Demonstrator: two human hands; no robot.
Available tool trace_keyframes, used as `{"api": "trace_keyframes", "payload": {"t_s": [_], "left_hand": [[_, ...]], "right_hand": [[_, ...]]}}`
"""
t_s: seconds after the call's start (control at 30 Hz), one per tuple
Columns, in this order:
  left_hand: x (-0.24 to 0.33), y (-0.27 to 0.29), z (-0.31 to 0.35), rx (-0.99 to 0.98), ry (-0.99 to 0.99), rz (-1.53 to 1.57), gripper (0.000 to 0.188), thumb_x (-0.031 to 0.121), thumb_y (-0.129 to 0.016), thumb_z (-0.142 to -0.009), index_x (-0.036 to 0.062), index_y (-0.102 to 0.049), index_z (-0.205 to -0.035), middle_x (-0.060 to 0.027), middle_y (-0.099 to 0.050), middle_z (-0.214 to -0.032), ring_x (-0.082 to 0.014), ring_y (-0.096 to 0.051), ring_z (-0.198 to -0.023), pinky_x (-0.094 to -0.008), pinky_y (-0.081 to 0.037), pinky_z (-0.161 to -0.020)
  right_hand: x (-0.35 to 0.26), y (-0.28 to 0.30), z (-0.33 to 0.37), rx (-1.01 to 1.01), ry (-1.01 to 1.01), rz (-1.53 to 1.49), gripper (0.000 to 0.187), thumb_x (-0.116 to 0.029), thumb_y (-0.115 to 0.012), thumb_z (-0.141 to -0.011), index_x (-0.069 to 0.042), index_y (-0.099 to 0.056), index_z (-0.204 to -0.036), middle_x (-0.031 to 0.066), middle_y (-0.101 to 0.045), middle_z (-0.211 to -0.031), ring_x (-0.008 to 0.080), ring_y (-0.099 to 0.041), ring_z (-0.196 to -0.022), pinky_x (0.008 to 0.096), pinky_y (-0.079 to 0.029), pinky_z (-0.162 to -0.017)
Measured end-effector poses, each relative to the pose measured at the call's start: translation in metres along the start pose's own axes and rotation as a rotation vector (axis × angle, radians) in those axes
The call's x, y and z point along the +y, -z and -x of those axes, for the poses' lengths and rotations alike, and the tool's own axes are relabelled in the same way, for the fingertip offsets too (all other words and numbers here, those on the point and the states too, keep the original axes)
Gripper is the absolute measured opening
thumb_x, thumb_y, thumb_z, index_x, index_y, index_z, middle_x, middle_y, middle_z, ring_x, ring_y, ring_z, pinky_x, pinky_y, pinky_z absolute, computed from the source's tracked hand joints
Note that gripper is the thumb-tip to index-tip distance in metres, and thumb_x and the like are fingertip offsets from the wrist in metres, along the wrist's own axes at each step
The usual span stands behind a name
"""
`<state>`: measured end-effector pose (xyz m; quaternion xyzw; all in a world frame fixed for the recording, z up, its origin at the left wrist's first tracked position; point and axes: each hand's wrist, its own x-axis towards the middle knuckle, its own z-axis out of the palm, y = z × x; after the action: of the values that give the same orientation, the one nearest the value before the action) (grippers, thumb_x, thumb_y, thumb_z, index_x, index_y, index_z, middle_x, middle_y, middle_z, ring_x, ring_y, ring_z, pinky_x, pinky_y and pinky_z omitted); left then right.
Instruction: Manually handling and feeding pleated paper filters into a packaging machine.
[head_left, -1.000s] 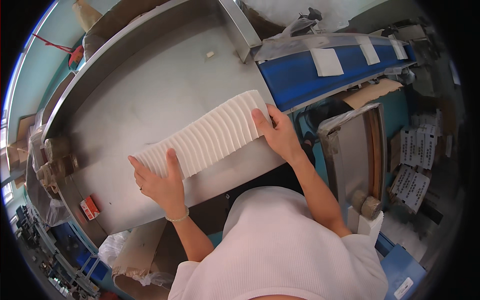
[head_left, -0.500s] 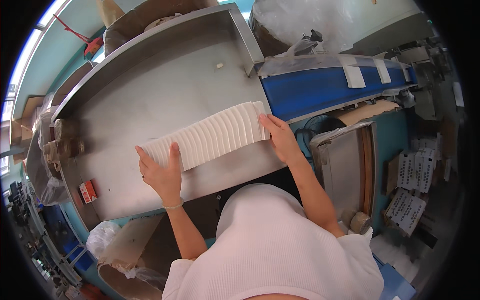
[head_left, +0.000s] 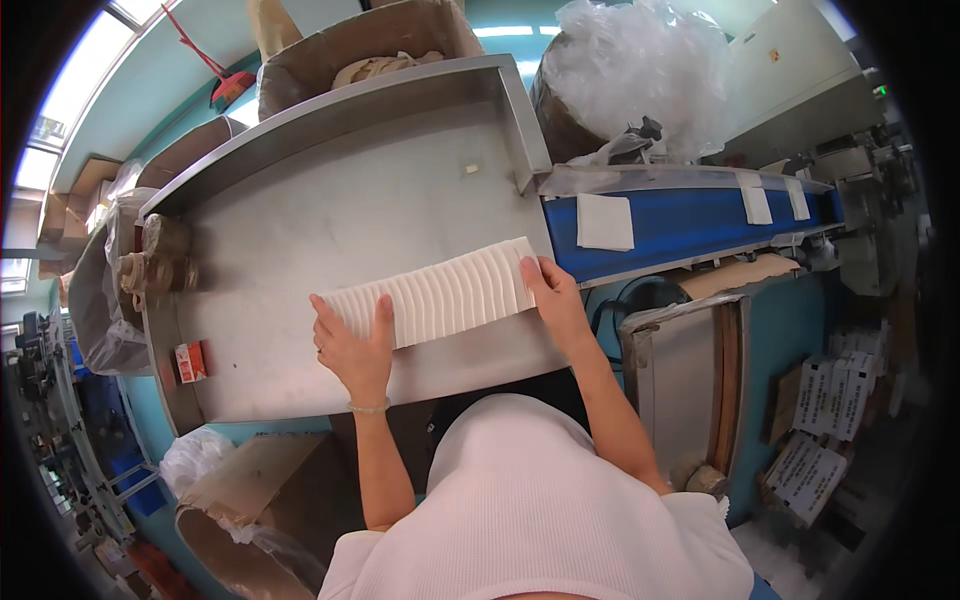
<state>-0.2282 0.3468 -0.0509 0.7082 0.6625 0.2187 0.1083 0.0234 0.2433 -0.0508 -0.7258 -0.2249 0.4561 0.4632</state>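
Note:
A long slanting row of white folded squares that look like napkins (head_left: pixel 450 295), standing on edge and pressed face to face, is between my hands over the steel tray table (head_left: pixel 300 230). My left hand (head_left: pixel 357 350) closes round its left end, thumb on the near side and fingers at the far side. At the right end my right hand (head_left: pixel 553 298) grips the last pieces, with thumb and fingertips at the edge. On the blue conveyor belt (head_left: pixel 680 225), just beyond the right hand, lies a similar white square (head_left: pixel 604 222).
Two more white pieces (head_left: pixel 756 205) lie farther along the belt. Tape rolls (head_left: pixel 165 260) and a small red-and-white box (head_left: pixel 191 362) are at the tray's left side. A raised steel rim (head_left: pixel 340 100) borders the far side. Cardboard boxes (head_left: pixel 370 50) stand behind it.
A white square now lies on the belt's near end, where none lay before. The other belt pieces sit slightly farther along. The view has shifted; both hands still hold the row.

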Motion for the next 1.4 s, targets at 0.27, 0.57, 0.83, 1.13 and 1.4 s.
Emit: {"api": "trace_keyframes", "payload": {"t_s": [0.27, 0.57, 0.83, 1.13, 1.4], "left_hand": [[0.005, -0.005, 0.003, 0.054, -0.003, 0.038, 0.101, 0.061, -0.069, -0.080, -0.0057, -0.031, -0.146, -0.0262, -0.052, -0.126, -0.0429, -0.051, -0.114, -0.0553, -0.040, -0.092], [0.017, -0.011, 0.012, 0.067, 0.084, -0.017, 0.101, 0.064, -0.067, -0.079, -0.0045, -0.032, -0.146, -0.0256, -0.052, -0.125, -0.0428, -0.051, -0.113, -0.0557, -0.040, -0.092], [0.025, -0.011, 0.015, 0.055, 0.109, -0.035, 0.103, 0.065, -0.067, -0.079, -0.0045, -0.030, -0.146, -0.0254, -0.052, -0.126, -0.0425, -0.050, -0.114, -0.0562, -0.039, -0.093], [0.029, -0.012, 0.015, 0.050, 0.135, -0.020, 0.105, 0.067, -0.066, -0.079, -0.0048, -0.030, -0.146, -0.0258, -0.051, -0.127, -0.0428, -0.050, -0.115, -0.0558, -0.039, -0.093], [0.040, -0.009, 0.019, -0.023, 0.056, 0.059, 0.105, 0.064, -0.068, -0.079, -0.0056, -0.029, -0.146, -0.0271, -0.050, -0.126, -0.0448, -0.050, -0.113, -0.0558, -0.040, -0.092]], "right_hand": [[0.037, 0.044, -0.020, 0.060, -0.191, -0.542, 0.036, -0.030, -0.064, -0.095, -0.003, -0.061, -0.118, 0.0074, -0.066, -0.109, 0.0139, -0.064, -0.092, 0.0267, -0.052, -0.077], [0.019, 0.023, -0.009, -0.119, -0.335, -0.647, 0.036, -0.020, -0.064, -0.095, 0.002, -0.060, -0.123, 0.0078, -0.065, -0.112, 0.0147, -0.062, -0.099, 0.0296, -0.048, -0.088], [0.028, 0.050, -0.024, -0.033, -0.184, -0.657, 0.038, -0.031, -0.060, -0.098, -0.001, -0.057, -0.121, 0.0068, -0.065, -0.108, 0.0154, -0.062, -0.100, 0.0289, -0.049, -0.087], [0.019, 0.029, -0.009, -0.183, -0.144, -0.198, 0.033, -0.022, -0.059, -0.097, -0.001, -0.060, -0.122, 0.0029, -0.066, -0.107, 0.0119, -0.062, -0.093, 0.0267, -0.050, -0.080], [0.012, 0.030, -0.014, -0.053, 0.096, 0.000, 0.041, -0.038, -0.060, -0.098, -0.002, -0.059, -0.118, 0.0037, -0.066, -0.101, 0.0123, -0.062, -0.088, 0.0250, -0.048, -0.078]]}}
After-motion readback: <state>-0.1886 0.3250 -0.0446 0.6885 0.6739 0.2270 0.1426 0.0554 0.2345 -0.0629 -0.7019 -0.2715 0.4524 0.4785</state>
